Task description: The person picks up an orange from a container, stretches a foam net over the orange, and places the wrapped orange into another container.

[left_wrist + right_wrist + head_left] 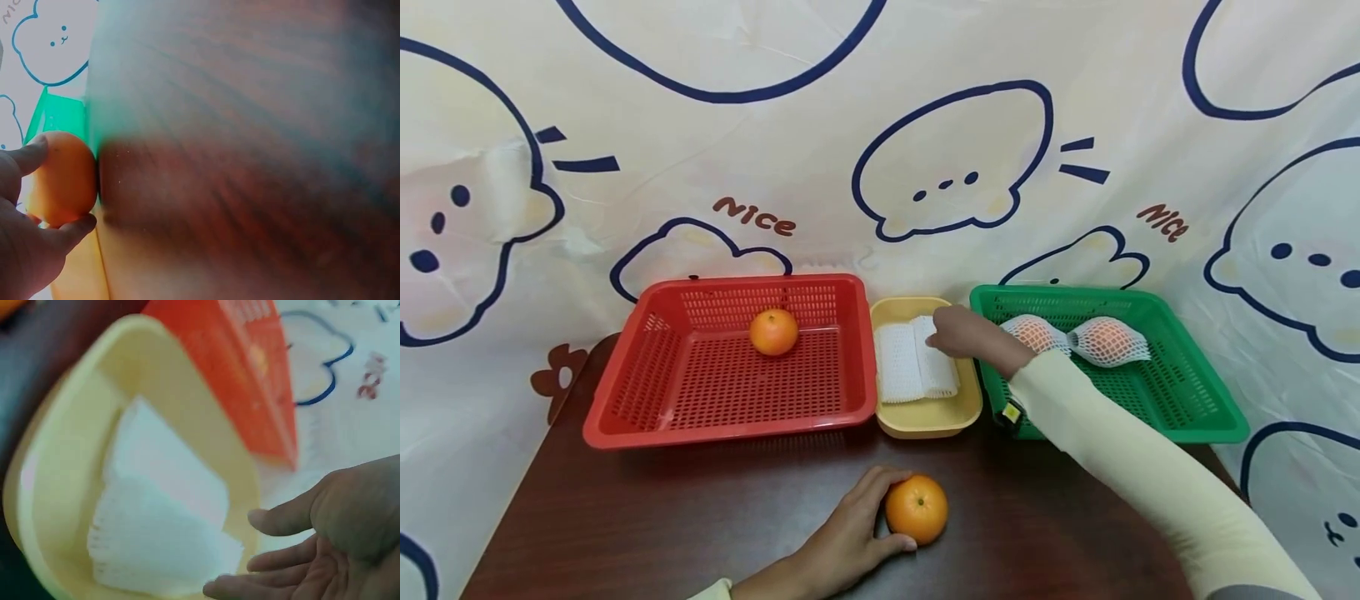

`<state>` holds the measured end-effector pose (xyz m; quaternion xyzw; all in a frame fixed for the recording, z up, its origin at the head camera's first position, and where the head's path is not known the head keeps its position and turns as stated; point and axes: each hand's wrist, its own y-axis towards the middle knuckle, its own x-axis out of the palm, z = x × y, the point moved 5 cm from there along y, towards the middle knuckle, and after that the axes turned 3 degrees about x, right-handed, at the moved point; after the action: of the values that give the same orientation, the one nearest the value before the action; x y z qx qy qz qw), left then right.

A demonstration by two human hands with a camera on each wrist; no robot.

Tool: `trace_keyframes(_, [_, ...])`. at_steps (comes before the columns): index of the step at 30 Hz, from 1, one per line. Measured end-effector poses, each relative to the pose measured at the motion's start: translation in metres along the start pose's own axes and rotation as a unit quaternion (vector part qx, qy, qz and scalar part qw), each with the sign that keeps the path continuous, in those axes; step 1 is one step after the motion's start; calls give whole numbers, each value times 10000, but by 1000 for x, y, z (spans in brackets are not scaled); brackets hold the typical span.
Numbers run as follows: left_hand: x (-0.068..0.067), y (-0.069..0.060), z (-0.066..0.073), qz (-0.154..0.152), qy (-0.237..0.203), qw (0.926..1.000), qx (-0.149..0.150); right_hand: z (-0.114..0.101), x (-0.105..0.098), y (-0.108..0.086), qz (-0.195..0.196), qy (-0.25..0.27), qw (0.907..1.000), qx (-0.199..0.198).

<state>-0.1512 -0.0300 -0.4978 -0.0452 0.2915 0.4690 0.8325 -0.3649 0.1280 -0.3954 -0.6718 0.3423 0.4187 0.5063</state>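
An orange (917,509) sits on the dark table. My left hand (850,533) holds it from the side, thumb and fingers around it; in the left wrist view the thumb and a finger grip the orange (64,178) on opposite sides. My right hand (973,337) hovers over the yellow basin (925,421), where white foam net sleeves (901,362) lie flat in stacks. The right wrist view shows its fingers apart and loosely extended, fingertips by the edge of the sleeves (162,537); whether they touch is unclear.
A red basket (730,433) at the left contains another orange (773,332). At the right, a green basket (1206,408) contains two fruits in foam nets (1108,342), partly behind my right arm. A curtain printed with cartoons (820,167) hangs behind the baskets.
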Motion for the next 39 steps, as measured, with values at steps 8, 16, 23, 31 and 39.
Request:
trace_keyframes(8, [0,1,0,78,169,9998,95,19,29,65,-218,-10,9997,-125])
trace_keyframes(16, [0,1,2,104,186,9997,126,31,33,78,-105,707,9971,278])
trace_keyframes(23, [-1,1,2,131,140,9998,113,22,24,51,-215,1754,9785,1068])
trace_keyframes(31, [-1,0,3,167,140,9996,159,23,20,50,-35,1527,9818,1125])
trace_keyframes(39, [0,1,1,62,91,9999,61,23,3,40,143,1744,9780,1132])
